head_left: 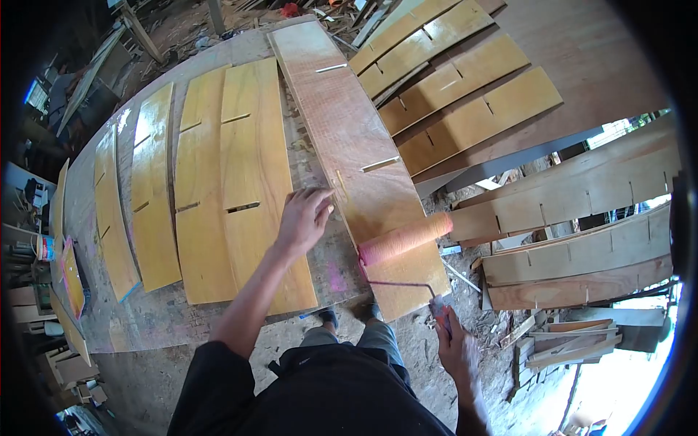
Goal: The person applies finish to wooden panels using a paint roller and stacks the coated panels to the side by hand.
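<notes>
My right hand (458,349) is closed around the handle of a paint roller (407,238). The roller's orange-pink sleeve lies across the near part of a long slotted wooden board (349,116). Around and below the sleeve this board looks yellow and wet, while its far part is pale and dull. At the board's left edge is my left hand (302,221), its fingers loosely bent and apart, holding nothing. The fingertips are close to the edge; whether they touch it I cannot tell. Left of that hand lies a yellow-coated slotted board (254,160).
More yellow boards (153,189) lie on the worktable (174,320) to the left, beside a paint tray (74,272). Other coated boards (480,116) rest at upper right. Uncoated slotted boards (582,254) are stacked at right. Scrap wood (567,349) litters the floor.
</notes>
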Demonstrator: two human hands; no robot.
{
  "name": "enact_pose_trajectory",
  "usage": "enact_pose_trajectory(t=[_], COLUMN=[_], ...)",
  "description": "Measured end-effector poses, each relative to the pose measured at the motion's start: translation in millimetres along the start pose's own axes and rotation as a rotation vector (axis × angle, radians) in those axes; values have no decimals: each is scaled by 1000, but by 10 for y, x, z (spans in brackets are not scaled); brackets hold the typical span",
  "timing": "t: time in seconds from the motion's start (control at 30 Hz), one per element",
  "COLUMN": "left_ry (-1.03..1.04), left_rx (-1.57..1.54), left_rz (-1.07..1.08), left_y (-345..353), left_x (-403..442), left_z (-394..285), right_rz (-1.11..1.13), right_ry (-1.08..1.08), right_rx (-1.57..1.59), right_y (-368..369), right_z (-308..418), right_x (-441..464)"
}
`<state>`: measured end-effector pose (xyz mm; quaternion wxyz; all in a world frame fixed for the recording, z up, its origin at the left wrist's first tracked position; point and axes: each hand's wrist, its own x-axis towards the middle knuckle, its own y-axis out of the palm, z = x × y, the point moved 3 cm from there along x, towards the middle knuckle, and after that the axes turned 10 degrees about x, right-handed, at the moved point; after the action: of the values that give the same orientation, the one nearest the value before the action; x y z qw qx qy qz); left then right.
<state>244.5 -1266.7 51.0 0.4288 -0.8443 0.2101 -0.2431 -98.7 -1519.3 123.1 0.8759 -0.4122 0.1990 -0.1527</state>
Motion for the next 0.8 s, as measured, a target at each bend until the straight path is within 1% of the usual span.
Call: enact_pose_trajectory(t=[0.03, 0.07, 0.1, 0.17, 0.2, 0.27, 0.3, 0.37, 0.43, 0.47, 0.5, 0.53, 0.57, 0.63, 0.73, 0.8], left_ry=[-22, -42, -43, -40, -43, -19, -17, -16, -32, -51, -61, -71, -78, -69, -62, -44], left_rx=[24, 51, 82, 150, 215, 243, 278, 346, 336, 323, 339, 329, 316, 336, 384, 418], left_rz=[-62, -122, -118, -120, -110, -121, -96, -46, -43, -41, -40, 13, 66, 70, 59, 50], left_y=[-57, -97, -102, -112, -123, -66, -47, 63, 133, 167, 198, 240, 271, 327, 424, 489], left_x=[-105, -188, -230, -200, -171, -96, -61, -48, -119, -138, -175, -191, -174, -79, 33, 121], left_z=[-54, -94, -132, -218, -249, -243, -272, -244, -290, -320, -358, -388, -401, -397, -348, -308], right_rz=[60, 79, 97, 56, 49, 38, 34, -22, -21, -11, -7, -7, 48, 71, 57, 57], right_ry=[84, 79, 74, -2, -10, -77, -84, -176, -224, -244, -225, -203, -133, -168, -222, -237], right_rx=[-6, -61, -115, -136, -134, -105, -96, -87, -31, -30, 20, 77, 73, -18, 25, 23], right_y=[19, 62, 108, 288, 409, 589, 591, 586, 434, 361, 324, 332, 355, 521, 736, 870], right_z=[71, 238, 398, 615, 640, 678, 659, 502, 356, 364, 373, 390, 442, 542, 934, 1033], right_x=[139, 375, 622, 1127, 1342, 1696, 1691, 1507, 1121, 1126, 1116, 1160, 1322, 1857, 2648, 2957])
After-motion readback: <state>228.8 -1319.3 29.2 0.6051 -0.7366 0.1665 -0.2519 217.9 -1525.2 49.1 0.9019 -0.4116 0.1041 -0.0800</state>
